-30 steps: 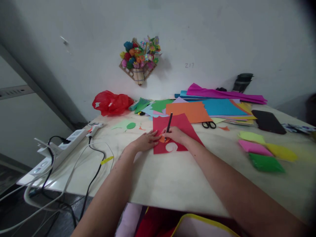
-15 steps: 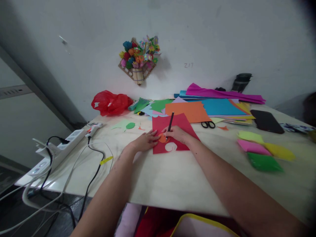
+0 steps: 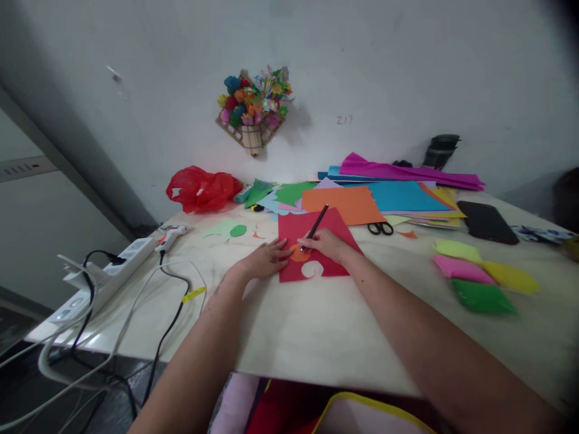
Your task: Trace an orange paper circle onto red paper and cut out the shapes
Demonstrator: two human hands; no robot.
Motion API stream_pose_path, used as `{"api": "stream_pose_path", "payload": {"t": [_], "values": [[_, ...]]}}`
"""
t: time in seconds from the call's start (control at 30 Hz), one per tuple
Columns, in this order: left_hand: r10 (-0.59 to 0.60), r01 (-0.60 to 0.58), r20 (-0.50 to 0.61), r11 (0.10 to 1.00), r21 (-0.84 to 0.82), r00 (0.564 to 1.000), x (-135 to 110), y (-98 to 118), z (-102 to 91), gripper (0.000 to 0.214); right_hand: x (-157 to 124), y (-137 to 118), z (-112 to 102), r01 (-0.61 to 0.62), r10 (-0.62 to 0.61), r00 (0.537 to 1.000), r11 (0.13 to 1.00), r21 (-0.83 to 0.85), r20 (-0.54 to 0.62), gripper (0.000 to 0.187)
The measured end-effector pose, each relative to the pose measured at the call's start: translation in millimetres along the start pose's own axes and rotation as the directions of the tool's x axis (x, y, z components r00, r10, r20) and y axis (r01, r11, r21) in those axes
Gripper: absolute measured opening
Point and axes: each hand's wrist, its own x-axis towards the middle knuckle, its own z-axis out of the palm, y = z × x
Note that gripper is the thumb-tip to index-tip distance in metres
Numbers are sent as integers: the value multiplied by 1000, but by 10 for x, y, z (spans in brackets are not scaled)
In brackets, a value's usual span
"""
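Observation:
A red sheet of paper [image 3: 332,225] lies on the table in front of me, with a round cut-out gap near its lower edge. On the sheet rests a small orange paper disc [image 3: 297,255]. My right hand [image 3: 328,244] grips a black pen [image 3: 319,221], its tip down at the disc's upper right. My left hand [image 3: 269,258] lies flat with fingers stretched out, pressing the sheet's left side and reaching the disc's edge.
Black-handled scissors [image 3: 380,228] lie beyond the sheet, by an orange sheet [image 3: 344,205] and stacked coloured paper. Coloured packets [image 3: 484,295] and a dark tablet-like slab [image 3: 488,222] are at right. A red plastic bag [image 3: 203,190], green cut-out [image 3: 237,230] and power strip [image 3: 104,280] are left.
The pen has tilted further to the right, and its tip has shifted slightly up and left along the orange disc. My left hand stays in place.

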Motion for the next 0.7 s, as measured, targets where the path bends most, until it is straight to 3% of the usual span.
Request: {"api": "stream_pose_path", "payload": {"t": [0.3,0.7], "values": [[21,-21,-3,1000,-17,1000,-9,-31,17,49,36,92,40,32,-21,997,989,-148,75,36],[32,-33,-21,998,-54,999,-18,-46,20,49,-9,14,156,66,-58,996,992,-108,71,31]]}}
